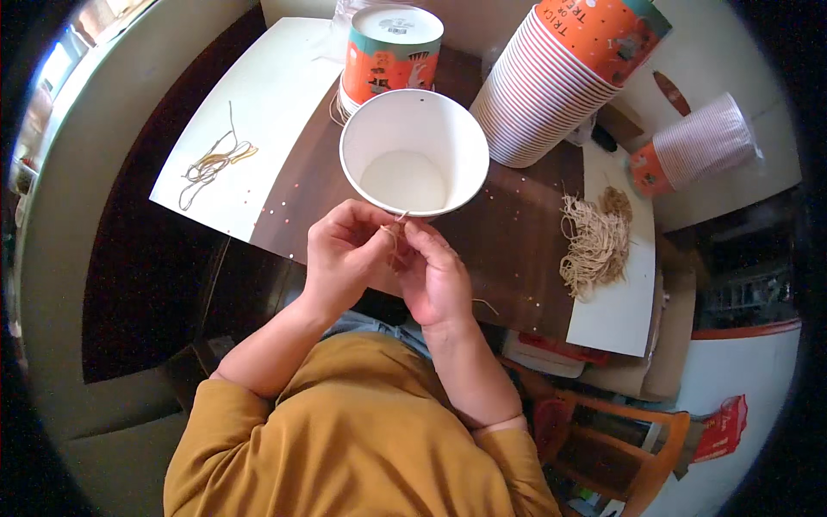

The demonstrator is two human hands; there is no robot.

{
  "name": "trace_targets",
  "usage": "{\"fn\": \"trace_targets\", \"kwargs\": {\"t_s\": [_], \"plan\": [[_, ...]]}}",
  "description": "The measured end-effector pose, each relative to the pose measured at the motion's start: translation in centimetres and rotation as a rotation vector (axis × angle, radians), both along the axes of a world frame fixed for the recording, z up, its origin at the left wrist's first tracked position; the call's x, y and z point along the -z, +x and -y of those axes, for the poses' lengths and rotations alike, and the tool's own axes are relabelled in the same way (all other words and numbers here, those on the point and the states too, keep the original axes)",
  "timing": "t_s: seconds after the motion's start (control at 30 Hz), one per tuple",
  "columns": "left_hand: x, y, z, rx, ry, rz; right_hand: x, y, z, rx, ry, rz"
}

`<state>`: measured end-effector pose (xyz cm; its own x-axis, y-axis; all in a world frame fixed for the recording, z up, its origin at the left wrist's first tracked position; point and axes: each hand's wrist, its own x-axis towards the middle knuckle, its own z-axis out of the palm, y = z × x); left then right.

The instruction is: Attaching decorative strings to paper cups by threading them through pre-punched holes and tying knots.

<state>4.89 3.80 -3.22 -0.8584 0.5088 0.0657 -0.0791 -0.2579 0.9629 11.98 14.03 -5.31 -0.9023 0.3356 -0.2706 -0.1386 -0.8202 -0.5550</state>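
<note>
Both hands are pinching a thin string (398,226) at the near rim of the white paper cup (413,152), left hand (345,252) and right hand (435,271) together, seemingly knotting it, needing steady tension, beside the cup stack (551,82) on the surface (508,228).

A dark brown table (517,233) fills the middle, partly covered by white sheets (258,95). A wooden chair (637,448) with an orange-brown frame stands at lower right. Daylight enters through a window (60,60) at upper left above a pale curved surface.
</note>
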Motion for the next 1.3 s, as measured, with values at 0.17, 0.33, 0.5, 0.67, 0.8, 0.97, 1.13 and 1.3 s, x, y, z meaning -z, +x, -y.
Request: {"fn": "trace_targets", "kwargs": {"t_s": [0.17, 0.33, 0.5, 0.67, 0.8, 0.97, 1.13, 1.3], "plan": [[-0.3, 0.1, 0.1, -0.04, -0.126, -0.211, 0.1, -0.2, 0.0, 0.001, -0.072, -0.004], [-0.6, -0.2, 0.2, -0.202, -0.291, -0.713, 0.4, 0.1, -0.3, 0.01, -0.027, -0.009], [-0.4, -0.2, 0.2, -0.192, -0.283, -0.726, 0.0, 0.0, 0.0, 0.029, -0.005, -0.038], [0.3, -0.4, -0.2, -0.246, -0.274, -0.884, 0.0, -0.2, 0.3, 0.092, 0.042, -0.012], [0.8, -0.7, -0.2, -0.283, -0.294, -1.092, 0.4, 0.0, 0.2, 0.081, 0.106, 0.02], [0.6, -0.9, 0.0, -0.273, -0.342, -1.189, 0.0, 0.0, 0.5, 0.124, 0.19, 0.024], [-0.5, -0.6, 0.2, -0.15, -0.295, -0.931, -0.1, 0.3, 0.4, 0.142, 0.186, 0.034], [-0.4, -0.3, 0.0, -0.035, -0.189, -0.622, -0.7, 0.2, 0.4, 0.157, 0.225, 0.063]]}}
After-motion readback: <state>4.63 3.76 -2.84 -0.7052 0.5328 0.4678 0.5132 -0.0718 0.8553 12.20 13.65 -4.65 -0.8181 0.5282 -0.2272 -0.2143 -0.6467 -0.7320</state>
